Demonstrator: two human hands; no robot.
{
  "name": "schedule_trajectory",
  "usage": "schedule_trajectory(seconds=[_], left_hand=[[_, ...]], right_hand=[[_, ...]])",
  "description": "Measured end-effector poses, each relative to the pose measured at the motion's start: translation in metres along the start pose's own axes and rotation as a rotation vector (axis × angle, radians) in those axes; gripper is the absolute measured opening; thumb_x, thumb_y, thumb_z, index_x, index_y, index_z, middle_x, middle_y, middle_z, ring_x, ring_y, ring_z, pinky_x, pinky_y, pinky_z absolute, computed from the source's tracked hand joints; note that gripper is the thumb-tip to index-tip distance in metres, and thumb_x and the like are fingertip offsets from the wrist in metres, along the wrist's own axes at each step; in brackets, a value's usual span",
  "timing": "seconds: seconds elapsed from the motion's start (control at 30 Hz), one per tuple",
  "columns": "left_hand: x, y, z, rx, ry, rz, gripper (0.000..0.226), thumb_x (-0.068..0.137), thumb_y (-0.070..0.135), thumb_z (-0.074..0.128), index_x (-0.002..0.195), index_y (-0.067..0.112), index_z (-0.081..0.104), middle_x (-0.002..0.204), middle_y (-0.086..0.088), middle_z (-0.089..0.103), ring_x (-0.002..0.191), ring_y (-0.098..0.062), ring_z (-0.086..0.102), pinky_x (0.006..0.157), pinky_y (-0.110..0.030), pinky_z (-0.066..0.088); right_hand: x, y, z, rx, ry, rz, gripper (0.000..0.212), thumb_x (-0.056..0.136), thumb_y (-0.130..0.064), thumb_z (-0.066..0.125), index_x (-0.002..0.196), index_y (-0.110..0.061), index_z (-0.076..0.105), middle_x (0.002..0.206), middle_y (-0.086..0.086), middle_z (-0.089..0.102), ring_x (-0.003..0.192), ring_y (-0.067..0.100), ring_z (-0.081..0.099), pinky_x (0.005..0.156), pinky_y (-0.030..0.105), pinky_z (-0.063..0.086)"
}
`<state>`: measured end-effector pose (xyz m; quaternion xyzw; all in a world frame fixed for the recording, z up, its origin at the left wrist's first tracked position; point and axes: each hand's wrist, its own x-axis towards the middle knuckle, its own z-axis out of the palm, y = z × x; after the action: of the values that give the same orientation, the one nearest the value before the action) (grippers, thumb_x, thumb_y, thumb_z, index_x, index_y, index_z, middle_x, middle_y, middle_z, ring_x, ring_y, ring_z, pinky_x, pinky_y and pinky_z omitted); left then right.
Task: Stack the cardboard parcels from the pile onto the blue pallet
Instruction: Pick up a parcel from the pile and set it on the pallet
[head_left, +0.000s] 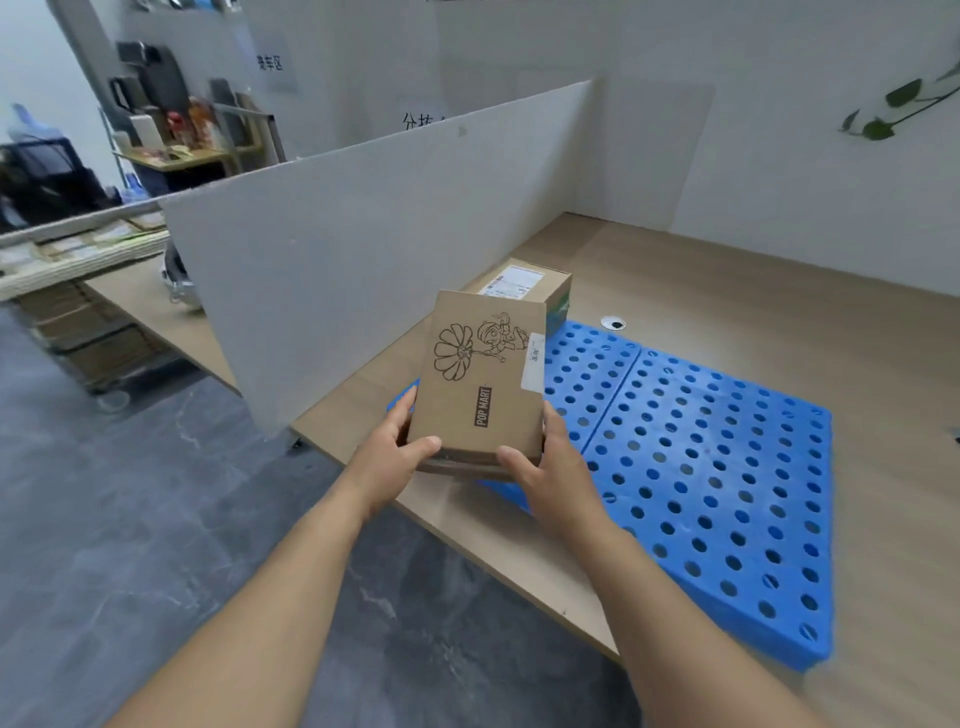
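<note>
The parcel (480, 379) hangs over the 8 o'clock corner of the blue pallet (727, 467), grasped by the left grip (387, 457) and right grip (556, 467). 1 other box (524, 283) sits at 11 o'clock. Placing seems underway; next, lower it flat beside that box.

Looks like small parcel-sorting workroom, part office. Shown by blue perforated pallet (701, 467) laid on long wooden surface (727, 291), cardboard parcel (478, 379) bearing white label, white partition board (363, 249) dividing stations, printed Chinese-character signs (270, 63) on wall, wheeled cart (98, 343) stacked with flat cardboard on grey stone-look floor (130, 519), cluttered shelf (182, 150) back left.
</note>
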<state>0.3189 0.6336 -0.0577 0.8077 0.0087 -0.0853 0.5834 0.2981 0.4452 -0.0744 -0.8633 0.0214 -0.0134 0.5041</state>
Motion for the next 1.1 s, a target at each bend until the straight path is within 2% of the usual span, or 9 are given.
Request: schedule_trajectory(seconds=[0.07, 0.13, 0.37, 0.5, 0.63, 0.77, 0.93, 1.0, 1.1], left_hand=[[0.015, -0.005, -0.010, 0.016, -0.014, 0.005, 0.070, 0.091, 0.010, 0.056, 0.149, 0.027, 0.022, 0.144, 0.004, 0.042, 0.129, -0.012, 0.044, 0.113, -0.035, 0.030], [0.024, -0.011, -0.017, 0.026, -0.026, 0.003, 0.069, 0.091, 0.012, 0.056, 0.149, 0.030, 0.023, 0.143, 0.007, 0.045, 0.128, -0.011, 0.045, 0.113, -0.037, 0.031], [0.040, -0.022, -0.037, -0.005, -0.095, -0.004, 0.066, 0.093, 0.008, 0.053, 0.147, 0.032, 0.024, 0.128, 0.013, 0.051, 0.115, -0.005, 0.049, 0.102, -0.023, 0.034], [0.062, -0.029, -0.052, 0.002, -0.164, -0.017, 0.065, 0.093, 0.009, 0.054, 0.147, 0.033, 0.026, 0.120, 0.014, 0.054, 0.115, -0.006, 0.051, 0.106, -0.027, 0.034], [0.089, -0.035, -0.065, 0.016, -0.261, -0.017, 0.064, 0.093, 0.012, 0.054, 0.147, 0.034, 0.026, 0.127, 0.011, 0.054, 0.122, -0.009, 0.050, 0.110, -0.033, 0.033], [0.118, -0.041, -0.078, 0.030, -0.323, -0.017, 0.062, 0.093, 0.015, 0.054, 0.145, 0.037, 0.029, 0.124, 0.015, 0.056, 0.120, -0.007, 0.050, 0.108, -0.030, 0.034], [0.156, -0.049, -0.094, 0.038, -0.422, -0.019, 0.064, 0.094, 0.020, 0.053, 0.148, 0.035, 0.022, 0.133, 0.013, 0.051, 0.124, -0.008, 0.046, 0.110, -0.030, 0.032], [0.164, -0.052, -0.098, 0.050, -0.462, -0.011, 0.070, 0.092, 0.021, 0.058, 0.148, 0.035, 0.019, 0.137, 0.014, 0.046, 0.126, -0.007, 0.043, 0.109, -0.029, 0.032], [0.173, -0.060, -0.104, 0.098, -0.519, 0.017, 0.087, 0.085, 0.019, 0.068, 0.151, 0.032, 0.013, 0.143, 0.016, 0.038, 0.128, -0.001, 0.036, 0.106, -0.021, 0.029]], right_hand=[[0.012, -0.002, 0.008, 0.007, 0.007, 0.008, 0.068, 0.091, -0.029, 0.059, 0.147, -0.024, 0.021, 0.135, -0.005, 0.049, 0.119, 0.016, 0.050, 0.101, 0.035, 0.041], [0.018, -0.003, 0.016, 0.015, -0.003, 0.030, 0.066, 0.092, -0.028, 0.059, 0.147, -0.024, 0.021, 0.132, -0.008, 0.049, 0.119, 0.015, 0.050, 0.099, 0.029, 0.040], [0.028, -0.004, 0.043, -0.026, 0.023, 0.102, 0.067, 0.091, -0.033, 0.060, 0.147, -0.024, 0.023, 0.134, -0.005, 0.050, 0.116, 0.016, 0.051, 0.100, 0.035, 0.042], [0.036, -0.007, 0.061, -0.026, 0.067, 0.136, 0.064, 0.091, -0.035, 0.060, 0.144, -0.027, 0.025, 0.135, -0.006, 0.051, 0.118, 0.015, 0.051, 0.100, 0.039, 0.044], [0.046, -0.013, 0.075, -0.053, 0.118, 0.210, 0.065, 0.092, -0.037, 0.058, 0.145, -0.024, 0.024, 0.135, -0.003, 0.050, 0.119, 0.017, 0.050, 0.101, 0.039, 0.043], [0.062, -0.022, 0.089, -0.079, 0.158, 0.288, 0.065, 0.091, -0.039, 0.057, 0.146, -0.024, 0.025, 0.134, -0.001, 0.051, 0.118, 0.020, 0.050, 0.102, 0.040, 0.041], [0.084, -0.028, 0.108, -0.040, 0.203, 0.358, 0.065, 0.089, -0.043, 0.059, 0.144, -0.031, 0.027, 0.134, -0.007, 0.052, 0.120, 0.018, 0.049, 0.103, 0.044, 0.041], [0.089, -0.029, 0.111, -0.035, 0.215, 0.375, 0.071, 0.083, -0.044, 0.064, 0.144, -0.032, 0.028, 0.132, -0.010, 0.052, 0.120, 0.014, 0.048, 0.103, 0.041, 0.041], [0.093, -0.019, 0.115, -0.063, 0.204, 0.433, 0.089, 0.065, -0.053, 0.068, 0.143, -0.035, 0.030, 0.131, -0.011, 0.052, 0.120, 0.012, 0.049, 0.101, 0.040, 0.044]])
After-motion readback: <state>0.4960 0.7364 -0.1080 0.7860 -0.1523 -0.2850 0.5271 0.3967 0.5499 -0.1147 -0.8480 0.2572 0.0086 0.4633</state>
